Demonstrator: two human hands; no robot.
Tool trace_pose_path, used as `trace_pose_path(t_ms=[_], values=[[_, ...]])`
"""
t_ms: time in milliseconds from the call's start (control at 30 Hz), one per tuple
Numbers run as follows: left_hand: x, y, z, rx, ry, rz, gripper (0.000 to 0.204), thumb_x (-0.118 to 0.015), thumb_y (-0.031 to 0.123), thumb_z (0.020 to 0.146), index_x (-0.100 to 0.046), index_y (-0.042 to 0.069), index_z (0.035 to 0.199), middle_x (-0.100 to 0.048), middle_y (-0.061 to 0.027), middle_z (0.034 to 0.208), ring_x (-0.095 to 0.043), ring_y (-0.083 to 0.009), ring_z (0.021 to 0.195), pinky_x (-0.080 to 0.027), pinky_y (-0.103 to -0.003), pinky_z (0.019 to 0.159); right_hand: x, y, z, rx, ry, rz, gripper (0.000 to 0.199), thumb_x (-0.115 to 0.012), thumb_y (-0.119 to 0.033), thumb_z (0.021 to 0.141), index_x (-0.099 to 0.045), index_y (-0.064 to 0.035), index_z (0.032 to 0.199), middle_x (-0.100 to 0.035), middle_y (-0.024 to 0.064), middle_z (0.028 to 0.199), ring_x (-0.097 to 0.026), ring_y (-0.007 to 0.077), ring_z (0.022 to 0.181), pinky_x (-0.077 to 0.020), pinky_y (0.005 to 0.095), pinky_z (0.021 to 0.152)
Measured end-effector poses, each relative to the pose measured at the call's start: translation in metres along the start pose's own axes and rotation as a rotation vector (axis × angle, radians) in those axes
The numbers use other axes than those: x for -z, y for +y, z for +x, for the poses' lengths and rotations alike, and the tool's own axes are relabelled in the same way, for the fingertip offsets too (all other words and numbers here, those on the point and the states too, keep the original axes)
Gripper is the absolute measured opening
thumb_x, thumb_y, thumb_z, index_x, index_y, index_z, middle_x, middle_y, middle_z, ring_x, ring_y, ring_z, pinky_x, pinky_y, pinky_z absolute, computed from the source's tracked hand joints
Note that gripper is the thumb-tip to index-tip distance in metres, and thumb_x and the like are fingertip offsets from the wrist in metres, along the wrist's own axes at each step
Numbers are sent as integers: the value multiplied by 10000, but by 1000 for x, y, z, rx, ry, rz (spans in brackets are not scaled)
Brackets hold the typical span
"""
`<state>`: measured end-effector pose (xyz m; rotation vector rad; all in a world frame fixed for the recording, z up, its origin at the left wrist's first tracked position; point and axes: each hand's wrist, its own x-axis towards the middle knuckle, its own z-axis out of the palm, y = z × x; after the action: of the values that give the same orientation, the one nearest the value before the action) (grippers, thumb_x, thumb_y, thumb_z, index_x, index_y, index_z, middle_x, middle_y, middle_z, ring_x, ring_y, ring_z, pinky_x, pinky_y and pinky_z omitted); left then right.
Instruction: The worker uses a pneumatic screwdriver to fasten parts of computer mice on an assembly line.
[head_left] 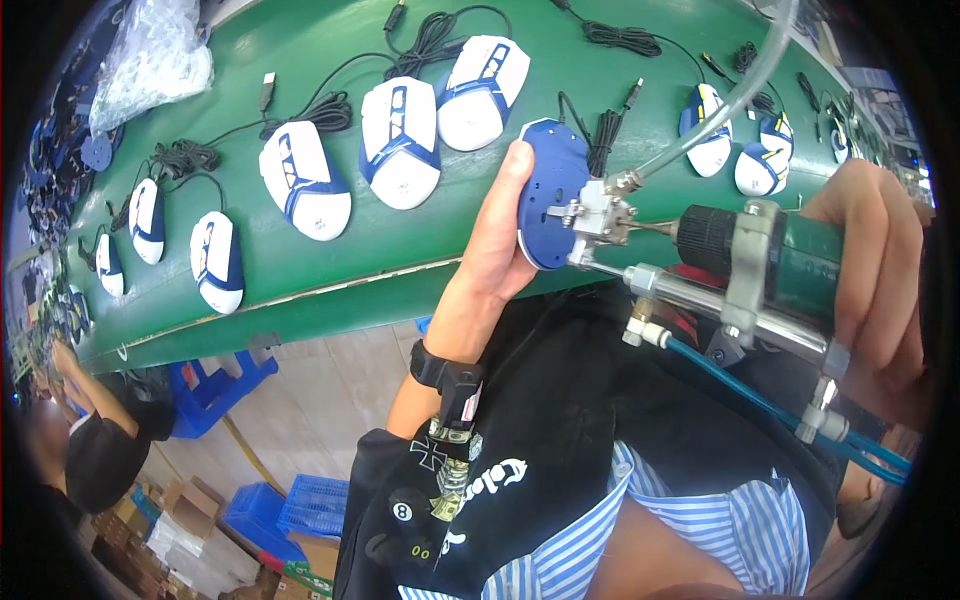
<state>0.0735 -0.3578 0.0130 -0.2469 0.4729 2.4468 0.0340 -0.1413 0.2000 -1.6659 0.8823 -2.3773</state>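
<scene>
Bottom side up, a blue computer mouse [550,165] is in my left hand [496,230]; the thumb lies along its edge and the other fingers are partly hidden beneath. My right hand [872,265] is wrapped round a green power screwdriver [808,260] with a black collar. Its metal head [600,215] is at the mouse's underside; whether the tip touches a screw hole I cannot tell. A clear hose [725,115] enters the head from above, and teal air hoses [740,385] run off to the lower right.
On the green workbench [380,245] lie several white and blue mice [400,145] with bundled black cables [430,45]. A plastic bag [155,65] sits at the far left. Below are a blue stool [215,390], blue crates [315,505] and another person [110,440] at left.
</scene>
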Motion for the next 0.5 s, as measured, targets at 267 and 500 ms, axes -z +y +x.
trace_pose_path(t_ms=[267,500], values=[[-11,11,-8,-13,-7,-5,439,-424,459,1009,-470,90,1242,-615,-111,1071,-644,-165,929,-551,-310,813,5,33,9,-66,-104,-142,184,-672,9,840,-678,-70,1006,-690,-12,863,-637,59,784,-511,127,733],[-5,9,-11,-4,-4,1,416,-436,431,1012,-466,95,1254,-541,-47,1152,-560,-120,1032,-501,-304,882,-16,44,16,-173,6,-273,147,-692,-51,842,-667,-74,986,-675,-19,830,-630,52,777,-504,132,722]])
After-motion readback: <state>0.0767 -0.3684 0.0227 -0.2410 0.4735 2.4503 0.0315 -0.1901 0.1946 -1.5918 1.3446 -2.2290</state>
